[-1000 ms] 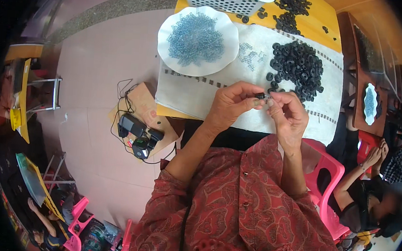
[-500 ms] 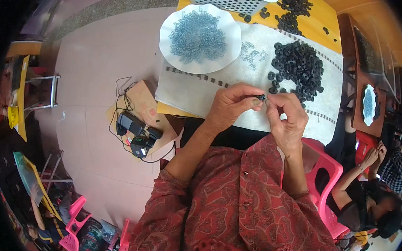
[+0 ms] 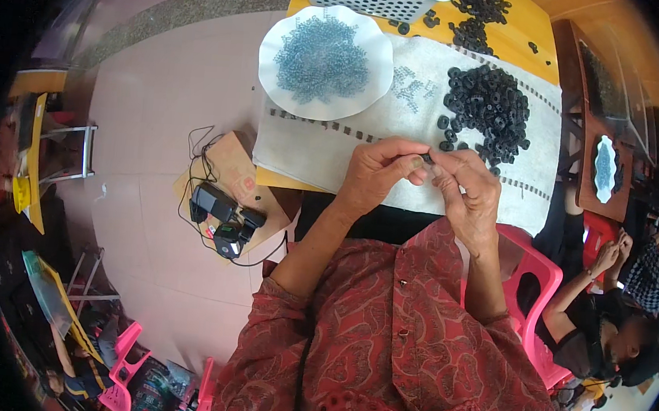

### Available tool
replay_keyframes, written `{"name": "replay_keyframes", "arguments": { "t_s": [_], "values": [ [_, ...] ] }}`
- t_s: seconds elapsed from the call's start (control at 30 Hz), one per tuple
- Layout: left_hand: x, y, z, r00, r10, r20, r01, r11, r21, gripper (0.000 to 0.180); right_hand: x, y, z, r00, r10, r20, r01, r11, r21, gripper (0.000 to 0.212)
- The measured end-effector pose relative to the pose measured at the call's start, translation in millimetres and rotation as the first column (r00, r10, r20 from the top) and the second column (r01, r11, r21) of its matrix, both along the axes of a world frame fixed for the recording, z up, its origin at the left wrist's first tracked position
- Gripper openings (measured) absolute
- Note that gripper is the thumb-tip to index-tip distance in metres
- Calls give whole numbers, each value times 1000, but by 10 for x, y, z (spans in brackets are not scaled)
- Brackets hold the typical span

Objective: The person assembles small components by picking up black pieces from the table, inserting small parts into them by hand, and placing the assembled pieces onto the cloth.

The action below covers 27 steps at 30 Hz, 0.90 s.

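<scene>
Over the near edge of the cloth, my left hand [image 3: 372, 176] pinches a small black round part [image 3: 426, 158] between thumb and fingertips. My right hand [image 3: 472, 194] meets it there, thumb and forefinger closed at the part's right side; whatever sits between those tips is too small to make out. Just beyond my right hand lies a pile of black ring-like parts [image 3: 489, 106]. At the far left of the cloth, a white scalloped plate [image 3: 269, 87] holds a heap of small silvery, spring-like pieces [image 3: 323, 60]. A few more such pieces [image 3: 412, 87] lie scattered beside the plate.
A white perforated basket [image 3: 367, 2] stands at the table's far edge, with more black parts [image 3: 481, 6] on the yellow tabletop [image 3: 537, 25]. On my left, a cardboard box [image 3: 237, 165] bears black devices and cables. A pink chair [image 3: 542, 278] and a seated person [image 3: 592, 323] are on my right.
My right fingertips have moved slightly left and closed in over the black part, which now shows less. My left hand has barely moved.
</scene>
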State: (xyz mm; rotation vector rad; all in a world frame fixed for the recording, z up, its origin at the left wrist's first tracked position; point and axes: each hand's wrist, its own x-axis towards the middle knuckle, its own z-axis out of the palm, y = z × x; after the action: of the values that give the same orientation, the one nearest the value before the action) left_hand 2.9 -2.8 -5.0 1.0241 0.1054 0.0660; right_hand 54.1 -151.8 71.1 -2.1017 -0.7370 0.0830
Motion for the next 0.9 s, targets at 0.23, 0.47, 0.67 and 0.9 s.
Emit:
{"name": "replay_keyframes", "arguments": {
  "t_s": [0.23, 0.47, 0.67, 0.9],
  "values": [
    [20, -4, -19, 997, -42, -70, 22, 965, -262, 21, -32, 30, -47, 918, -91, -387, 179, 964, 196, 18],
    [2, 10, 32, 994, -43, -98, 18, 970, -242, 18, -31, 42, -91, 971, -61, -229, 95, 985, 142, 16],
    [-112, 163, 409, 989, 149, 16, -145, 920, 363, 17, -19, 29, -141, 961, -87, -264, 139, 973, 185, 10],
    [-461, 298, 1734, 819, 194, 540, 42, 919, -393, 23, -44, 18, -246, 944, -111, -311, 178, 964, 199, 9]
  ]
}}
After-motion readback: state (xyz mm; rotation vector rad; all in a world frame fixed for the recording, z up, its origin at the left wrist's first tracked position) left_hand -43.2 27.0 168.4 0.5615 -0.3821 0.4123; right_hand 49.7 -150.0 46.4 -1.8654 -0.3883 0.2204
